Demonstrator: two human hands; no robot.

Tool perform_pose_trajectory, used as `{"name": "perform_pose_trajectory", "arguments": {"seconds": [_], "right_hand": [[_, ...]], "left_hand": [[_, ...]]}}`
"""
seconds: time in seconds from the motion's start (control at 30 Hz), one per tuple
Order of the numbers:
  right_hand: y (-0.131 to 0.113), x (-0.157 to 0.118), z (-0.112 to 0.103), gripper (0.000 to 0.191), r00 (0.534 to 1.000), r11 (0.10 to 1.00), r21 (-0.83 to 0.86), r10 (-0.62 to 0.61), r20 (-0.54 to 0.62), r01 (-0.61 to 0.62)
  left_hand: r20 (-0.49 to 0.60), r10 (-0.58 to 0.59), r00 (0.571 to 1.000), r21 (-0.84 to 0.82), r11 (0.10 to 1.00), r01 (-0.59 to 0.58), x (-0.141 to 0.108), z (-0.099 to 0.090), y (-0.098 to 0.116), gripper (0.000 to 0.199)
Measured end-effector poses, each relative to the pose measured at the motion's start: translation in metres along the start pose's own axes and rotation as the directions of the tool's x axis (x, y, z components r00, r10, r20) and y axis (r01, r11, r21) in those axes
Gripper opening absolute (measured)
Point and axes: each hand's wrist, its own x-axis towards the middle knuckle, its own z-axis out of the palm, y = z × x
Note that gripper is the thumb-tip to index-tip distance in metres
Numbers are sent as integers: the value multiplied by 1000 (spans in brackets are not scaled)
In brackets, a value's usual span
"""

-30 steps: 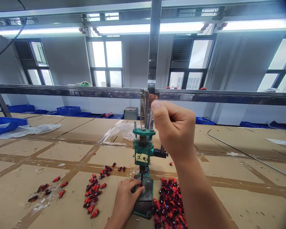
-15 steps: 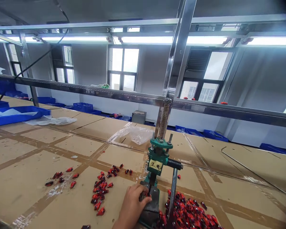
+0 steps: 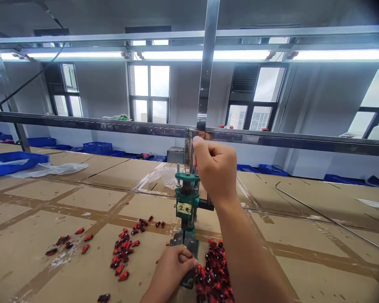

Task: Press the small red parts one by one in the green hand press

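A green hand press [image 3: 188, 195] with a "2 #" label stands on the table, its coil spring upright at the top. My right hand [image 3: 215, 168] is raised beside the spring, fingers curled round the press lever, which is mostly hidden behind the hand and wrist. At the dark press base, just below the thin punch [image 3: 184, 236], my left hand [image 3: 173, 265] is closed in a pinch. A small red and black part shows only slightly at its fingertips. A heap of such red and black parts [image 3: 213, 269] lies right of the base, partly behind my right forearm.
More parts lie in a cluster [image 3: 121, 254] left of the press and scattered [image 3: 63, 240] farther left. A bent metal rod [image 3: 328, 216] rests at the right. Blue trays [image 3: 34, 158] and plastic sheeting [image 3: 58, 169] are at the left. A steel rail [image 3: 139, 127] crosses behind the press.
My right hand has come into view, high on the lever, and the lever has swung from hanging down to raised. My left hand's fingertips have drawn back from under the punch. The view has turned right.
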Motion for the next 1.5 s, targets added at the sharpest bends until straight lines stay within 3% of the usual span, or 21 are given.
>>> {"name": "perform_pose_trajectory", "arguments": {"seconds": [0.07,0.13,0.2,0.27,0.37,0.43,0.5,0.57,0.63,0.73,0.83,0.9,1.0,1.07,1.13,1.2,1.33,1.5], "right_hand": [[10,14,0,53,999,998,57,-20,26,18],[16,14,-2,51,998,994,98,-61,32,58],[18,10,-5,50,996,989,124,-81,19,79],[18,7,-6,50,995,986,134,-98,-4,98],[17,7,-3,51,990,978,154,-138,-31,142],[18,7,0,52,986,974,158,-156,-55,163],[18,7,2,51,984,974,150,-161,-74,171],[20,5,3,51,983,975,145,-160,-85,171],[21,4,3,50,984,974,153,-154,-93,167],[23,4,4,50,982,969,184,-146,-118,166],[25,5,6,52,981,956,237,-150,-123,175],[26,6,6,53,983,951,257,-144,-115,170],[26,6,5,52,988,957,250,-129,-80,145],[26,6,3,51,990,961,238,-128,-53,137],[25,6,2,51,991,964,229,-128,-38,133],[25,6,1,50,992,965,228,-125,-32,129],[25,6,3,49,990,961,241,-130,-51,138],[25,5,5,51,989,959,246,-122,-80,138]], "left_hand": [[39,45,998,-95,995,-42,-16,-2,-4,48],[-27,87,996,-1,996,-87,-33,-23,-15,46],[-85,153,985,186,973,-135,-52,-60,-34,32],[-70,192,979,353,923,-156,-67,-103,-59,29],[68,166,984,506,844,-178,-81,-155,-97,27],[163,121,979,517,835,-190,-85,-173,-116,26],[215,103,971,470,861,-195,-88,-179,-130,28],[213,109,971,398,898,-189,-88,-176,-138,31],[111,107,988,297,945,-136,-84,-167,-138,32],[-102,-21,995,-88,996,12,-64,-140,-119,52],[-72,-191,979,-571,813,117,-34,-100,-82,71],[-7,-177,984,-666,735,127,-15,-71,-58,71],[-39,-14,999,-517,856,-8,6,-36,-35,48],[-137,112,984,-298,943,-149,14,-21,-31,26],[-196,216,957,-103,966,-239,19,-13,-34,12],[-210,224,952,-34,971,-236,23,-10,-40,11],[-232,119,965,-72,988,-139,28,-10,-50,19],[-239,184,953,-1,982,-189,30,-12,-47,16]]}}
